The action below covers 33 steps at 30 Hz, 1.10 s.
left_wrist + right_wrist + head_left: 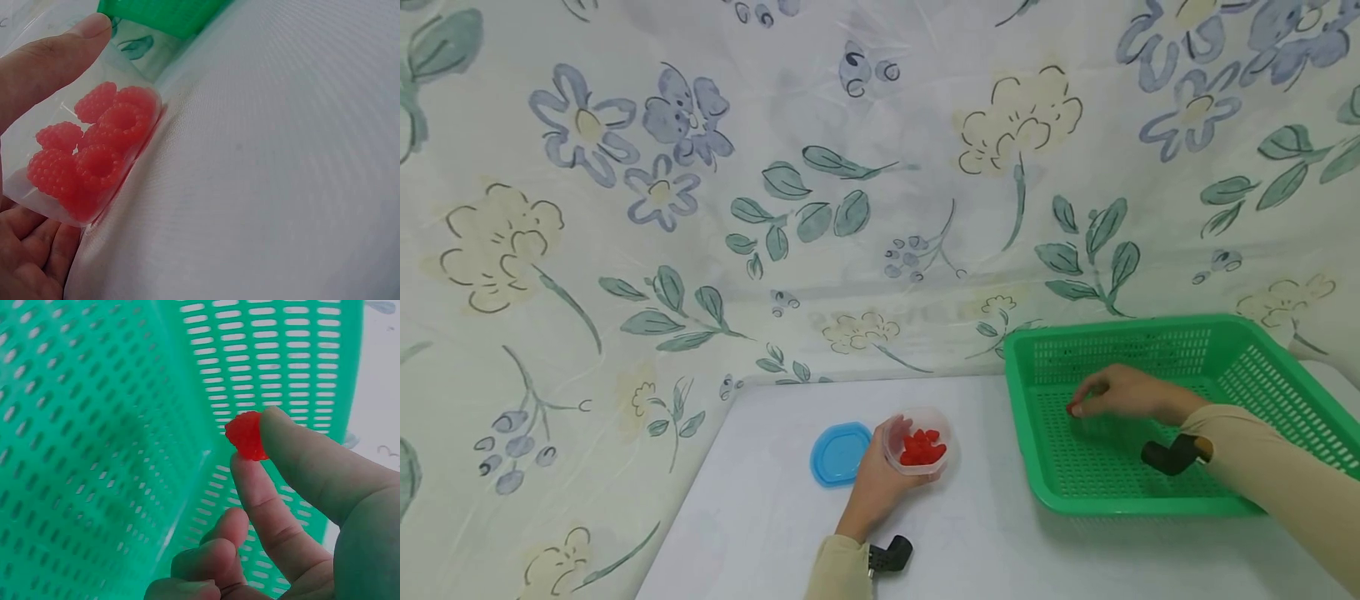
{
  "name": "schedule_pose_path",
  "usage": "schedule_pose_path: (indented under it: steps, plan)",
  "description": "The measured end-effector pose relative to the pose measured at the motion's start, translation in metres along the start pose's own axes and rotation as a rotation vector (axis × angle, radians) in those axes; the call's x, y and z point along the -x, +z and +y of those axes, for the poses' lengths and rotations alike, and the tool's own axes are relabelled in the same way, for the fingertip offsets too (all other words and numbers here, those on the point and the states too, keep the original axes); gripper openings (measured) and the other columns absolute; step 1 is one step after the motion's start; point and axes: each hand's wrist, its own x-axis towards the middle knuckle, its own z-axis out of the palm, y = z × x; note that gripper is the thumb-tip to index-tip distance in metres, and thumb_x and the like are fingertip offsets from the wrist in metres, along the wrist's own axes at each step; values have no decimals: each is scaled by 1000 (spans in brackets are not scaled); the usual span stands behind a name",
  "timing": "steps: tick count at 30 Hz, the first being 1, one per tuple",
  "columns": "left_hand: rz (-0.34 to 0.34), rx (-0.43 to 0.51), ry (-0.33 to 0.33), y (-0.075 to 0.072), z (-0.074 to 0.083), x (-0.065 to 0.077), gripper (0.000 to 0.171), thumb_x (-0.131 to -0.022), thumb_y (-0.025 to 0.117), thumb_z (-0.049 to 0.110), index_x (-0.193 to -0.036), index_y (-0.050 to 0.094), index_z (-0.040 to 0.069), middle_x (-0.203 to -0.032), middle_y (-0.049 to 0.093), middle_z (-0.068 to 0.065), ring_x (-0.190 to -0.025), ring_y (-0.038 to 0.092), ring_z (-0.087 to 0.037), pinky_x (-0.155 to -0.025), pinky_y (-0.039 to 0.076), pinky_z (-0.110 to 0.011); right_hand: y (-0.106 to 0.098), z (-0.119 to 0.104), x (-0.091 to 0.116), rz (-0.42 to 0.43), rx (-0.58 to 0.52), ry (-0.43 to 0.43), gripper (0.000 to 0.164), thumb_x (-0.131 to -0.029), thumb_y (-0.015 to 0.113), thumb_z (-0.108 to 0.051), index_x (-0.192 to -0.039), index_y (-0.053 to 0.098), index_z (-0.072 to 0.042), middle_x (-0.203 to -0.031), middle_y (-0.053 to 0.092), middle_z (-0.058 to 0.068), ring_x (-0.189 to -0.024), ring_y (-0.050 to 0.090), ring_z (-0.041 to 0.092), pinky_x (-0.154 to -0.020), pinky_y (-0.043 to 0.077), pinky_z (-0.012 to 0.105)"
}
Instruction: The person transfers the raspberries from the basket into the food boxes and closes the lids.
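Note:
My left hand (883,479) grips a clear plastic cup (917,417) standing on the white table. Several raspberries (922,448) lie inside it; the left wrist view shows these raspberries (100,165) close up through the cup wall, with the thumb (59,65) along one side and fingers curled under the other. Over the green basket (1030,454), my right hand (1123,393) pinches one raspberry (248,435) between thumb and index fingertip. The other fingers of that hand are curled and hold nothing.
A blue lid (835,454) lies on the white table (752,533) just left of the cup. The basket, with slotted walls, stands at the right of the table. Behind everything hangs a floral cloth (910,192).

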Motion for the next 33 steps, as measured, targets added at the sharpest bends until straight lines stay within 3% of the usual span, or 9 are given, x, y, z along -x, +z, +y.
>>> schedule_pose_path:
  steps: [4, 12, 21, 33]
  plan:
    - [-4, 4, 7, 0, 0, 0, 95, -71, 93, 32, -148, 40, 15, -145, 54, -2, -134, 47, -28, -104, 48, -48, -2, -4, 1, 16, -17, -8, 33, -96, 68, -32, -117, 70, -5, -123, 64, 16, -116, 58, 39, -89, 52, 54]
    - [-7, 18, 5, -1, 1, 2, 95, -71, 93, 31, -148, 40, 14, -144, 54, -3, -133, 48, -28, -105, 48, -48, -5, -19, 4, 21, -97, -36, 40, -97, 67, -29, -123, 66, 1, -119, 67, 9, -108, 61, 26, -85, 55, 45]
    - [-7, 19, 4, -1, 1, 2, 95, -71, 93, 32, -148, 40, 14, -144, 54, -3, -133, 47, -29, -103, 49, -48, -1, -43, 11, 91, -100, -93, 35, -99, 66, -28, -122, 66, -2, -117, 67, 8, -107, 61, 30, -87, 54, 44]
    - [-10, 23, 6, -3, 0, 2, 96, -71, 93, 31, -149, 40, 13, -145, 53, -4, -134, 47, -29, -104, 49, -48, 18, -75, 15, 219, -133, -149, 35, -98, 67, -33, -121, 68, -6, -117, 70, 5, -112, 63, 24, -90, 53, 41]
